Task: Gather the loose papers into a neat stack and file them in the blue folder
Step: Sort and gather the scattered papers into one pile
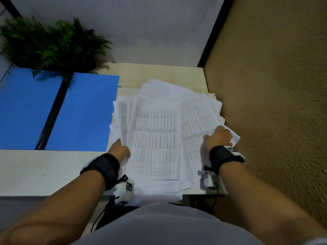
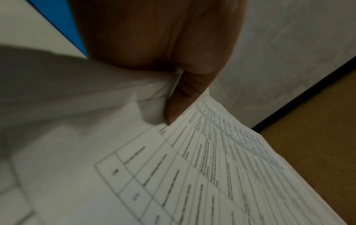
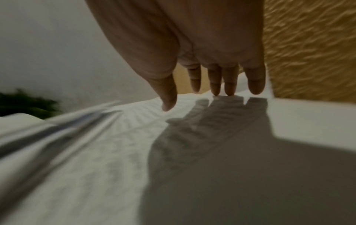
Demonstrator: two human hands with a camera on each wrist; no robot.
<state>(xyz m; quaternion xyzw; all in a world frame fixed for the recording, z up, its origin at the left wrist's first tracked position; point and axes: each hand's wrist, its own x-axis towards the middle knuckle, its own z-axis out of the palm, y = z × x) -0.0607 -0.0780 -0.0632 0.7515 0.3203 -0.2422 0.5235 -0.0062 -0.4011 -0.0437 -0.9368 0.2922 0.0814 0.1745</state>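
A loose, fanned pile of printed white papers [image 1: 159, 131] covers the right part of the pale table. The blue folder [image 1: 85, 112] lies open flat to the left of the pile. My left hand [image 1: 121, 149] grips the pile's left edge. In the left wrist view the thumb [image 2: 185, 99] presses down on a sheet with a printed table [image 2: 192, 175], and the paper bunches under the hand. My right hand [image 1: 218, 137] rests on the pile's right side. Its straight fingers [image 3: 223, 85] point down, and their fingertips touch the top sheet [image 3: 115, 152].
A green fern [image 1: 49, 43] stands at the back left, its fronds overhanging the folder. A brown textured wall [image 1: 274, 85] runs close along the right of the papers. A grey wall stands behind. Bare table surface [image 1: 35, 170] lies in front of the folder.
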